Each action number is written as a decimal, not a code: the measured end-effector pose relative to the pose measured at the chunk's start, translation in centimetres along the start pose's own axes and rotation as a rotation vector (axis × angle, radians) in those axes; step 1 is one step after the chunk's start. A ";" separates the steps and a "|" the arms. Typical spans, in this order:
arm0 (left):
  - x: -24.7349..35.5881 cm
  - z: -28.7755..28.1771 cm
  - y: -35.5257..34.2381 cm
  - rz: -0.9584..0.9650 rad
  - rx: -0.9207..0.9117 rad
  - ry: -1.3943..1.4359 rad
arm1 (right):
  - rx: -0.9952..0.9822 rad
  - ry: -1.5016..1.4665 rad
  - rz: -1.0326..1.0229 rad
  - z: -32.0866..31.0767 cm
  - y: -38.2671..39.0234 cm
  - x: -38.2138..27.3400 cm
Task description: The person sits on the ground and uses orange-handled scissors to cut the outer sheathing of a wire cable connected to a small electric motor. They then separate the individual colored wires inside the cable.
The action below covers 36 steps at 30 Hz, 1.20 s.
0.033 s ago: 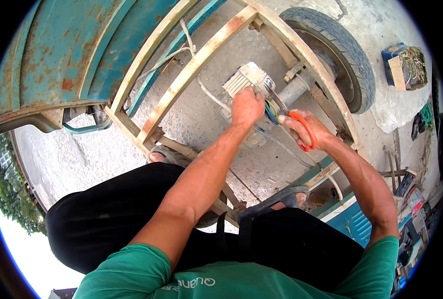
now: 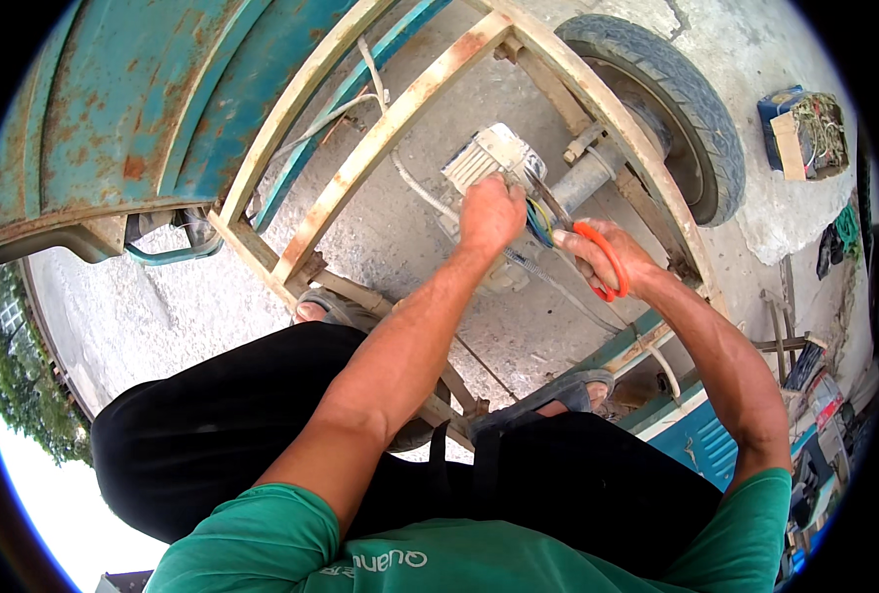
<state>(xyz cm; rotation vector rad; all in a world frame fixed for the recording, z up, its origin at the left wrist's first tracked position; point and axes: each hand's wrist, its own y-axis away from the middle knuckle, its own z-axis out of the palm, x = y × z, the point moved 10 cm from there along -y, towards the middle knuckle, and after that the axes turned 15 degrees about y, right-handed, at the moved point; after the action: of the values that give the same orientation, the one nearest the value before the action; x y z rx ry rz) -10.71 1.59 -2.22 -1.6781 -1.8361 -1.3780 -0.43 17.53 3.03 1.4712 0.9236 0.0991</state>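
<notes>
My left hand (image 2: 492,212) is closed beside a finned motor housing (image 2: 495,153), its fingers around part of a bundle of thin coloured wires (image 2: 537,223). What lies inside that fist is mostly hidden. Just to the right, my right hand (image 2: 603,259) grips scissors with orange-red loop handles (image 2: 613,265). Their dark blades (image 2: 546,194) point up and left, close to the wires. From here I cannot tell whether the blades touch a wire.
A rusty cream metal frame (image 2: 400,133) surrounds the work area. Beyond it stand a tyre (image 2: 702,128) and a box of tangled wire (image 2: 810,135). A rusted teal panel (image 2: 113,109) fills the upper left. Grey conduit (image 2: 563,289) runs below my hands, near my sandalled feet.
</notes>
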 end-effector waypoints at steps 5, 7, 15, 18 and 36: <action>-0.3 0.2 0.9 0.021 -0.002 0.121 | -0.018 0.018 0.002 0.8 -0.7 1.3; -0.7 0.3 1.0 0.038 -0.005 0.178 | -0.059 -0.015 0.015 1.4 -0.6 1.5; -4.5 2.1 0.7 -0.186 -0.149 0.569 | -0.102 -0.115 0.049 2.7 -0.5 1.6; -4.1 2.0 0.9 -0.209 -0.164 0.623 | -0.117 -0.138 0.042 3.0 -0.5 1.8; -5.6 2.8 0.4 -0.249 -0.183 0.617 | -0.250 -0.329 0.108 3.2 -0.7 1.1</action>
<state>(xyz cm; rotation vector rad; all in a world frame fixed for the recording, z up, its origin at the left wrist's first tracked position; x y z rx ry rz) -7.73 0.38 -7.64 -0.9388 -1.6142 -1.9419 1.81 15.49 1.43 1.2571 0.5440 0.0468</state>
